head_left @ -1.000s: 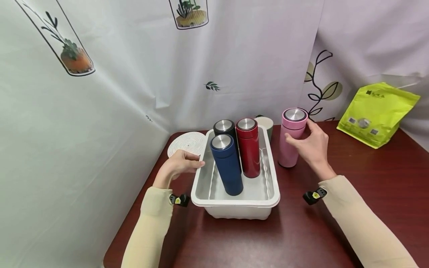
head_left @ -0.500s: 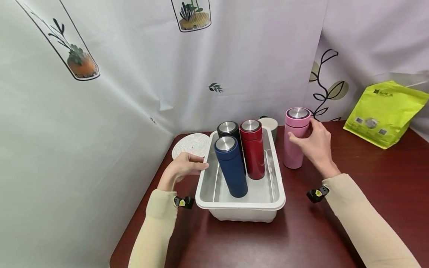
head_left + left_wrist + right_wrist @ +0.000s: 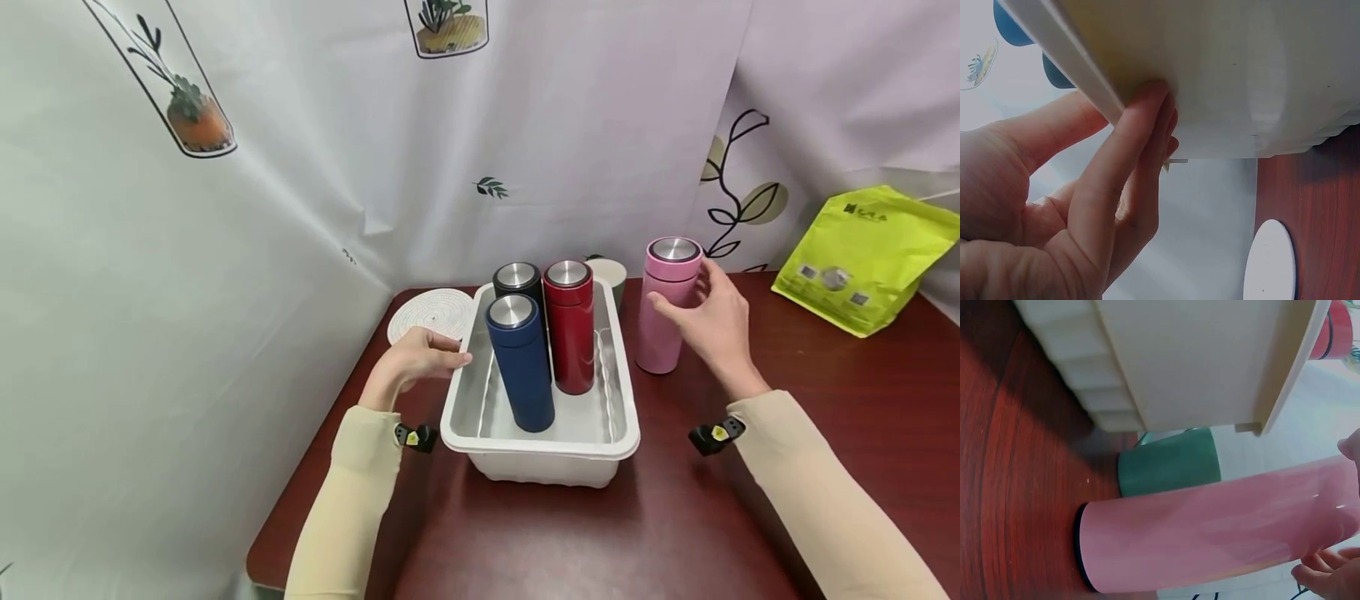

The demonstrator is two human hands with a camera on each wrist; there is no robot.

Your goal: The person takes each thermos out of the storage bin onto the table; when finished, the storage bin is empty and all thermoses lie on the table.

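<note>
My left hand [image 3: 416, 362] pinches the left rim of a white plastic bin [image 3: 540, 447]; in the left wrist view the thumb is on one side of the rim and the fingers [image 3: 1104, 169] on the outer wall. Inside the bin stand a blue thermos bottle [image 3: 523, 375], a red one [image 3: 573, 342] and a black one [image 3: 517, 274], partly hidden behind the blue. Right of the bin, my right hand [image 3: 716, 329] grips the upper part of a pink thermos bottle [image 3: 662, 329]. Its base appears to rest on the table in the right wrist view.
A green cup [image 3: 1169, 462] stands behind the bin's right back corner, mostly hidden in the head view. Left of the bin lies a round white woven mat [image 3: 431, 312]. A yellow-green pouch [image 3: 862, 258] leans at the back right of the dark red table [image 3: 540, 542].
The head view has shifted slightly. Both hands keep their places on the bin rim and the pink thermos bottle, and the bottles stand as before.
</note>
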